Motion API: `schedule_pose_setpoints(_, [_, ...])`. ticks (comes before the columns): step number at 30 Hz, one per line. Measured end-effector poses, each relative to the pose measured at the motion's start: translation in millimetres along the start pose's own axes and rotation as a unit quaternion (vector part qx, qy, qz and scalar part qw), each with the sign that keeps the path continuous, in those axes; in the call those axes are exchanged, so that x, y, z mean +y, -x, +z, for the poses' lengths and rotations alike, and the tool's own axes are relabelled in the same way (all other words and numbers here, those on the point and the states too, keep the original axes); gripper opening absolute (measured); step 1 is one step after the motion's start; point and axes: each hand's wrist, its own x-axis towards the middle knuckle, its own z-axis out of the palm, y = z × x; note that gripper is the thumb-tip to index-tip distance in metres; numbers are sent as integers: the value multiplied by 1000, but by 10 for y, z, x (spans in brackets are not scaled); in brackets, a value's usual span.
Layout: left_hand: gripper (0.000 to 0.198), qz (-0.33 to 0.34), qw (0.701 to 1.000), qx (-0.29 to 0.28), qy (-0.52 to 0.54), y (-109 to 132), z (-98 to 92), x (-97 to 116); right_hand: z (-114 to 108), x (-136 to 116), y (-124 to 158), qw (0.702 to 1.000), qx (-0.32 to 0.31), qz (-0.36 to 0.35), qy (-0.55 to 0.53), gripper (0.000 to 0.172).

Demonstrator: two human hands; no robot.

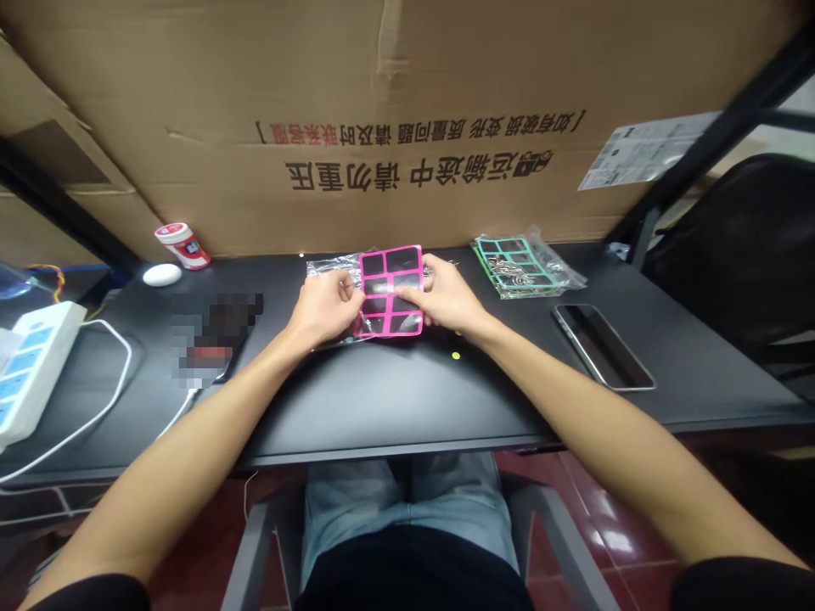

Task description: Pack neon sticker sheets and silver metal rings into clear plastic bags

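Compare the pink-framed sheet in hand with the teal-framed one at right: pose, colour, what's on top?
Pose: the pink-framed sheet is tilted up in the right hand, left hand at its left edge; the teal-framed sheet lies on the table.
Colour: pink borders versus teal.
On top: silvery metal pieces overlie the teal-framed sheet; the pink-framed sheet shows only a thumb.
Shared: dark rectangular panels in a coloured grid.

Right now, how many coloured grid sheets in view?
2 clearly: the pink sheet in the right hand, and the teal sheet atop the pile to the right. A green edge beneath may be a third; more may be hidden.
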Motion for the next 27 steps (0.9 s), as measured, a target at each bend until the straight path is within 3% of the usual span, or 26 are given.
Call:
schedule_pose_setpoints(4, [16,-5,998,-33,50,22,-14,62,-14,21,9,999,38,-26,24,61])
schedule_pose_setpoints(8, [14,-67,994,-26,80,8,-36,48,-112,64,-41,997,15,-58,39,48])
schedule_pose_setpoints(11, [15,-39,994,-33,98,10,-18,22,-127,99,-69,997,-22,-67,41,43])
schedule_pose_setpoints(14, [18,11,984,-96,149,39,36,29,-67,87,-47,994,-46,-88,42,42])
schedule_pose_setpoints(16, [20,13,975,-126,183,55,73,40,-28,51,-16,992,-24,-104,65,50])
schedule_pose_setpoints(19, [21,-19,965,-120,230,41,102,28,-25,-15,26,982,70,-117,131,58])
schedule_pose_setpoints(23, [21,-54,959,-99,259,-14,110,-36,-77,-56,50,973,100,-148,144,28])
schedule_pose_setpoints(27, [18,-73,953,-112,270,-38,123,-67,-66,-48,58,962,83,-199,166,22])
